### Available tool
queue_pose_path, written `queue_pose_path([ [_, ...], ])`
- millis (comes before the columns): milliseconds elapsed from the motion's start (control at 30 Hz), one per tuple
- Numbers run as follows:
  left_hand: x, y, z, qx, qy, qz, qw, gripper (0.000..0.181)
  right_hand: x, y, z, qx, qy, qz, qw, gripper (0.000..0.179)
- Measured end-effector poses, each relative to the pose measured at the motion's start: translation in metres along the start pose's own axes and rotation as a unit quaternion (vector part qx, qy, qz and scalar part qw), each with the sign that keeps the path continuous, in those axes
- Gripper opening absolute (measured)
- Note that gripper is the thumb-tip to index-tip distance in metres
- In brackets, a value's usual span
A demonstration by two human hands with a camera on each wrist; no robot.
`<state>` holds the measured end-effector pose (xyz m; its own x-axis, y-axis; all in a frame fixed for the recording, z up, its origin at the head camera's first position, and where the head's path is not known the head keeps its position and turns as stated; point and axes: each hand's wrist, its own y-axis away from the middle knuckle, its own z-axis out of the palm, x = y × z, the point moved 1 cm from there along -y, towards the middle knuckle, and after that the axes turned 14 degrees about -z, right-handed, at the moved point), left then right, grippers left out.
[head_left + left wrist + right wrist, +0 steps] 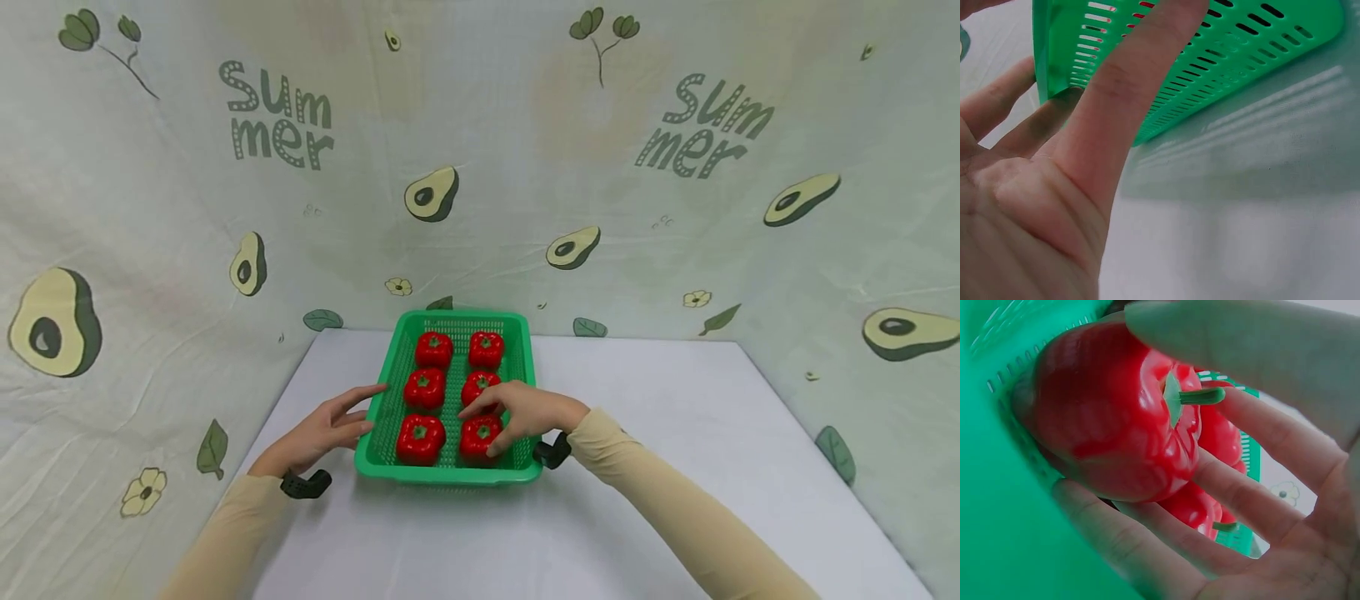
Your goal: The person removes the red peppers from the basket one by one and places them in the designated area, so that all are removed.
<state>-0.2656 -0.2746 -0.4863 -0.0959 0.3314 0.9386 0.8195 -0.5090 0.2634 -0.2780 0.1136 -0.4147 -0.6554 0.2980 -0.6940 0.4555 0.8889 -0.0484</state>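
A green plastic basket [450, 475] with slotted walls holds several red bell peppers [424, 389] in two columns, their green stems upward. My right hand [527, 408] reaches in over the right wall and grips the near right red bell pepper [1116, 412]. Its thumb lies against one side and the fingers curve round the other in the right wrist view. At the basket's left side is my left hand [322, 433], fingers spread and loosely bent, with fingertips right at the rim. In the left wrist view, its thumb [1116, 94] stretches along the slotted outer wall.
The basket stands on a white table [637, 433]. Behind and beside the table hangs a pale cloth [495, 167] printed with avocados, leaves and lettering. A black wrist camera [306, 485] is strapped to the left wrist, another [552, 451] to the right.
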Motion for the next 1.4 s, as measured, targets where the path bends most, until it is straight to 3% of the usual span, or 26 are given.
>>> queue_pose_path([
  [567,-0.0015,0.0028,0.0057,0.024,-0.009,-0.014,0.9996,0.069,-0.0009,-0.0001,0.0040,0.001,-0.002,0.022,0.9998,0.055],
  [1067,-0.0037,0.0030,0.0068,0.019,-0.004,-0.003,0.9998,0.068,-0.0002,0.0004,0.0030,0.002,-0.006,0.011,0.9999,0.053],
  [1400,-0.0038,0.0026,0.0087,0.027,-0.005,0.002,0.9996,0.069,0.0023,0.0033,-0.0019,0.028,-0.028,-0.005,0.9992,0.053],
])
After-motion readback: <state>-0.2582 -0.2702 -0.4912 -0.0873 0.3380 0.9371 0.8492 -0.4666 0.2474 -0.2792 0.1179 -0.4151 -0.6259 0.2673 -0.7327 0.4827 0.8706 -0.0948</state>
